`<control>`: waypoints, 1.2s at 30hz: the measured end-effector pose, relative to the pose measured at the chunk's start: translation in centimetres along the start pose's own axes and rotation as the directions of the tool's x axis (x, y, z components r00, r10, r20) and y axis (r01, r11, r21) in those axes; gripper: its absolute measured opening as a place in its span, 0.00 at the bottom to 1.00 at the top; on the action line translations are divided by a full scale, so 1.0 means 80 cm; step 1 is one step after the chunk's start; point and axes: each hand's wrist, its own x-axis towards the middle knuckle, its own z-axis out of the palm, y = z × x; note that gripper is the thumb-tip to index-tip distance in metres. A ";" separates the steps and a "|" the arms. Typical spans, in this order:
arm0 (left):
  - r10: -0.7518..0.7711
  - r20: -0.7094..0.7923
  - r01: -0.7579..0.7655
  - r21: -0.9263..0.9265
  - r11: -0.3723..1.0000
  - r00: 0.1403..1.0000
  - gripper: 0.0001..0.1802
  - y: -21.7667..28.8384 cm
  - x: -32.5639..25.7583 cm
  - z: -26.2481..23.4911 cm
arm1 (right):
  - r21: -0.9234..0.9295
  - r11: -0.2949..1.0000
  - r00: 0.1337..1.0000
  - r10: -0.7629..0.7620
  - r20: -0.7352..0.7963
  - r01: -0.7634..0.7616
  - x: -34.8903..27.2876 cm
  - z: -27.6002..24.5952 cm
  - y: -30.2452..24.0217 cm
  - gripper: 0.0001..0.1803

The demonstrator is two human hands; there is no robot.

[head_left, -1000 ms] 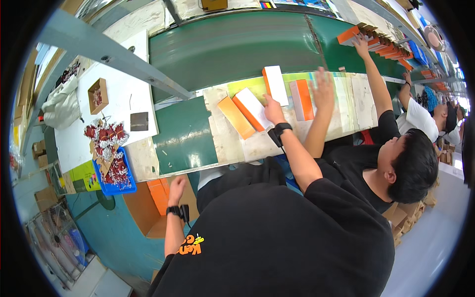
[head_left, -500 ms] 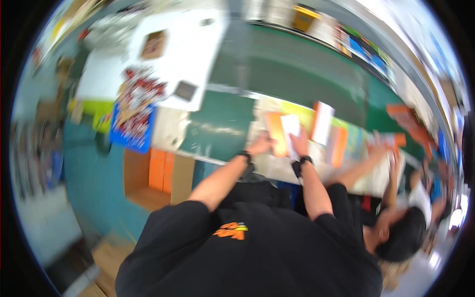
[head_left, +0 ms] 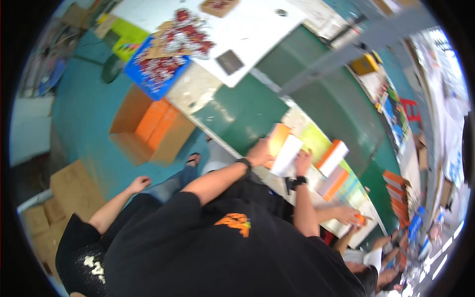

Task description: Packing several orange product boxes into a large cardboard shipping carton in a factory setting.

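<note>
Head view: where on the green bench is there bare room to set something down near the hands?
Bare green bench lies left of the left hand, up to the white board. More green lies beyond the orange-and-white boxes. It is crowded around the right hand: the white card, the orange sheet and the boxes sit close together.

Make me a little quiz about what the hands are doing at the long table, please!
1. True or false: the left hand touches an orange box.
2. What colour is the flat piece between the left hand and the right hand? A green, B white, C black.
3. Fill in: the cardboard carton on the floor holds ___ packs.
Key: 1 true; 2 B; 3 orange.
</note>
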 end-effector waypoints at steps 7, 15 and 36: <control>-0.230 0.112 0.223 0.070 0.972 0.967 0.48 0.040 -0.018 -0.032 | -0.169 0.982 0.996 -0.081 0.046 0.088 -0.042 0.016 -0.086 0.46; -0.068 0.204 0.054 0.071 0.996 0.977 0.44 0.036 -0.017 -0.027 | 0.064 0.996 0.997 0.054 0.056 -0.057 -0.044 -0.007 -0.022 0.18; -0.104 0.176 0.098 0.047 0.994 0.979 0.42 0.019 -0.014 -0.027 | -0.489 0.867 0.991 0.038 -0.132 -0.098 -0.055 -0.106 -0.063 0.47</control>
